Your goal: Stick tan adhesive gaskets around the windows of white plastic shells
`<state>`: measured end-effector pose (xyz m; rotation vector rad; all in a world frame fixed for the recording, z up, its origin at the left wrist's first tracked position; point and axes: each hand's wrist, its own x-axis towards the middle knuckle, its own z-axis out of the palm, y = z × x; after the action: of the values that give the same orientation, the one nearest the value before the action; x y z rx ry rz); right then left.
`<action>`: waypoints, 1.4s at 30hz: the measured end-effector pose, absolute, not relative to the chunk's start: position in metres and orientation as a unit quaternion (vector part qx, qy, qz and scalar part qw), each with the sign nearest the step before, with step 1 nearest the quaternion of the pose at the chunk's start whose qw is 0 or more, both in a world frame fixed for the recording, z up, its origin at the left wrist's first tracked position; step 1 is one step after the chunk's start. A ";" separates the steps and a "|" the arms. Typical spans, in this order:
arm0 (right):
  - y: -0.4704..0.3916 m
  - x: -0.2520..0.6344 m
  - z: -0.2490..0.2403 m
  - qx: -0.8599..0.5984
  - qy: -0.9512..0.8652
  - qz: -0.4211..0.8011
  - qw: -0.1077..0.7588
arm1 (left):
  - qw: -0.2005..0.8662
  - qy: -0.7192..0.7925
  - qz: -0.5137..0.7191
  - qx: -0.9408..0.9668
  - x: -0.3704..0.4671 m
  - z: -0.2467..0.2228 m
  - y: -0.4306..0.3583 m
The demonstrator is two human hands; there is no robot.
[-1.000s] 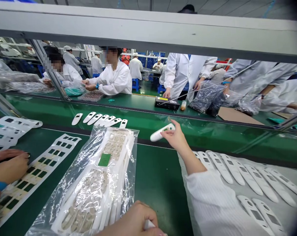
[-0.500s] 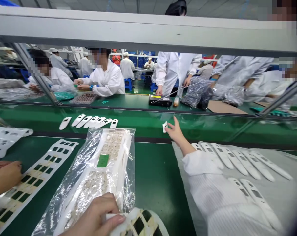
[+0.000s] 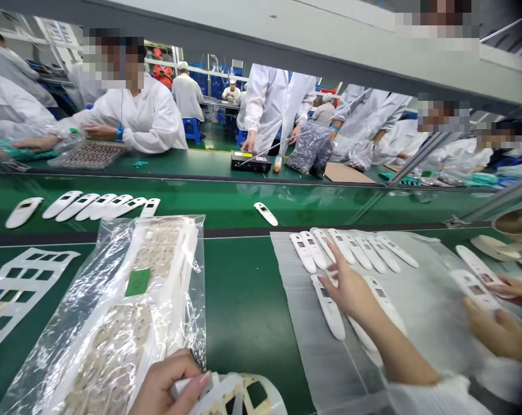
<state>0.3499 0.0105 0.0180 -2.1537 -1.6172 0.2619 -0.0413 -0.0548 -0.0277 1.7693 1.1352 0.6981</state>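
My left hand (image 3: 169, 383) is closed at the bottom edge, its thumb pressing on a curled white sheet with square cut-outs (image 3: 247, 395). A small white piece also shows under that thumb; its kind is unclear. Over the pale foam sheet (image 3: 295, 328), my right hand (image 3: 349, 291) reaches with the index finger stretched out and the fingers apart. Beneath and around it lie several white plastic handset-like shells (image 3: 330, 311), each with a small dark window. Whether the fingertips touch a shell is hard to tell. One more white shell (image 3: 266, 214) lies alone on the green belt (image 3: 209, 202).
A clear plastic bag (image 3: 195, 288) of white sheets lies centre-left, a green card (image 3: 138, 282) on it. Several shells (image 3: 98, 206) line the belt at left. Another cut-out sheet (image 3: 18, 282) lies far left. At right, a co-worker's hands (image 3: 494, 323) hold a white shell (image 3: 474, 288).
My right hand has let go of the white shell on the belt and drawn back to the shells on the foam sheet. The view has turned right; a co-worker's hands now show there.
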 end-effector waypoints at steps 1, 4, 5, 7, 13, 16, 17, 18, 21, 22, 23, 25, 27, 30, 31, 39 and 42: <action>-0.005 0.350 0.009 -0.790 -0.576 0.081 0.191 | 0.447 0.459 0.273 0.718 -0.038 -0.029 -0.053; -0.030 0.343 -0.016 -0.816 -0.557 0.052 0.145 | 0.440 0.447 0.260 0.734 -0.028 -0.029 -0.052; -0.032 0.340 -0.022 -0.824 -0.549 0.045 0.137 | 0.439 0.440 0.259 0.739 -0.025 -0.028 -0.053; -0.028 0.337 -0.029 -0.837 -0.530 0.035 0.132 | 0.438 0.426 0.258 0.748 -0.020 -0.027 -0.055; -0.014 0.340 -0.012 -0.846 -0.506 0.045 0.161 | 0.427 0.441 0.272 0.741 -0.019 -0.028 -0.064; -0.011 0.320 -0.002 -0.826 -0.529 0.052 0.189 | 0.426 0.453 0.278 0.732 -0.018 -0.032 -0.066; -0.010 0.308 -0.001 -0.813 -0.544 0.062 0.197 | 0.426 0.453 0.280 0.731 -0.017 -0.034 -0.066; -0.008 0.294 -0.002 -0.799 -0.561 0.073 0.205 | 0.427 0.451 0.282 0.731 -0.016 -0.035 -0.066; 0.002 0.251 -0.011 -0.755 -0.607 0.107 0.224 | 0.426 0.437 0.285 0.740 -0.013 -0.037 -0.066; 0.005 0.239 -0.015 -0.743 -0.618 0.113 0.230 | 0.423 0.434 0.285 0.743 -0.013 -0.037 -0.066; 0.007 0.229 -0.018 -0.734 -0.626 0.117 0.235 | 0.419 0.433 0.286 0.745 -0.013 -0.036 -0.065; 0.007 0.219 -0.020 -0.723 -0.635 0.122 0.244 | 0.410 0.443 0.287 0.744 -0.017 -0.029 -0.062; 0.002 0.221 -0.019 -0.723 -0.631 0.125 0.252 | 0.398 0.465 0.287 0.737 -0.023 -0.018 -0.056; -0.013 0.244 -0.012 -0.743 -0.608 0.112 0.259 | 0.383 0.503 0.287 0.720 -0.031 0.004 -0.041; -0.018 0.256 -0.009 -0.756 -0.594 0.098 0.258 | 0.383 0.508 0.285 0.717 -0.034 0.011 -0.035; -0.047 0.348 -0.021 -0.861 -0.472 -0.023 0.188 | 0.404 0.484 0.226 0.742 -0.023 0.014 -0.014; -0.047 0.363 -0.029 -0.874 -0.457 -0.026 0.164 | 0.407 0.468 0.197 0.760 -0.018 0.004 -0.020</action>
<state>0.3633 -0.0468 -0.0286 -2.4909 -1.3032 -0.0731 -0.0181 -0.0203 0.0045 1.9152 1.1792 0.4971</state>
